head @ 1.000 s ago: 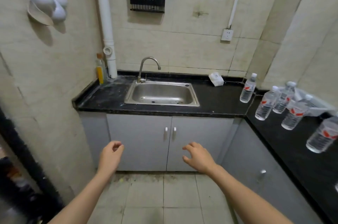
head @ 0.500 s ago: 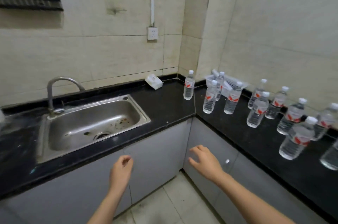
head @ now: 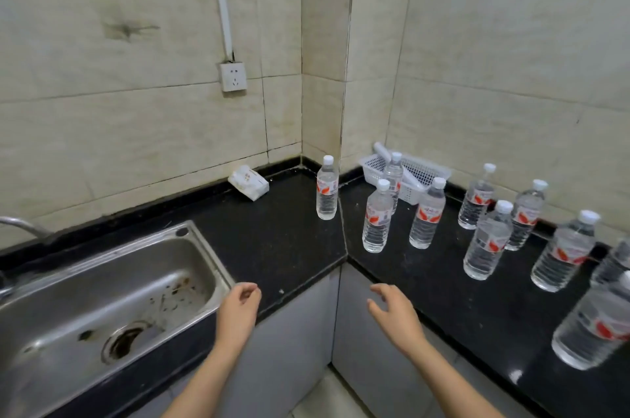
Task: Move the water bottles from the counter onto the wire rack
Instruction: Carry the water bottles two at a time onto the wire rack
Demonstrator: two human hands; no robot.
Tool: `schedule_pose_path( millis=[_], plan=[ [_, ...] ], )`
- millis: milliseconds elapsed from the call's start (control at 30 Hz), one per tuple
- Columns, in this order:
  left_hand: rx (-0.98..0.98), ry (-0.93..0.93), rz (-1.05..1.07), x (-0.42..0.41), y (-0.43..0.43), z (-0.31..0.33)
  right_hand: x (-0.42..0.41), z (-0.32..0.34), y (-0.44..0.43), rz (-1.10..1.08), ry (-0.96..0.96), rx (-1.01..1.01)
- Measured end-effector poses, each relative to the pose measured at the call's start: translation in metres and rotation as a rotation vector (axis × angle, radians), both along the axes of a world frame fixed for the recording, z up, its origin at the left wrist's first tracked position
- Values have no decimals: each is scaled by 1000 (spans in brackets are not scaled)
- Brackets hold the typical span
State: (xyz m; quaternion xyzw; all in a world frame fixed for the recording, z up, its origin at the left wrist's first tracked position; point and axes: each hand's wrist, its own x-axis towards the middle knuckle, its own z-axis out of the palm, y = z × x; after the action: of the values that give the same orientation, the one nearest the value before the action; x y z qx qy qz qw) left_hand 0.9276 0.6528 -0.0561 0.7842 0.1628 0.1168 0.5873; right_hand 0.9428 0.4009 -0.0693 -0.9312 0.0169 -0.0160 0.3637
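Approach step: left hand [head: 238,306] and right hand [head: 397,313] are held loosely spread, empty. Nearest bottle [head: 376,218] at counter [head: 279,247] corner is judged next grasp.

Both forearms reach forward, bare and apart. The left hand [head: 238,310] is loosely curled (fingers tucked toward the palm), holding nothing. The right hand [head: 395,315] is empty, fingers spread and slightly bent.
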Motion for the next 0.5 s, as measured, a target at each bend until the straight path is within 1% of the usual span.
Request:
schedule_pose_path(
  millis=[133, 300, 400, 500],
  plan=[
    [-10, 64, -36, 35, -21, -24, 34, -16, 2, -42, 28, 87],
    [-37, 206, -67, 84, -43, -55, 78, -31, -9, -117, 51, 152],
    [-32, 249, -105, 133, -53, -63, 111, -39, -19, -170, 54, 154],
    [-68, 274, -122, 194, -66, -69, 155, -43, -28, -234, 60, 157]
  ],
)
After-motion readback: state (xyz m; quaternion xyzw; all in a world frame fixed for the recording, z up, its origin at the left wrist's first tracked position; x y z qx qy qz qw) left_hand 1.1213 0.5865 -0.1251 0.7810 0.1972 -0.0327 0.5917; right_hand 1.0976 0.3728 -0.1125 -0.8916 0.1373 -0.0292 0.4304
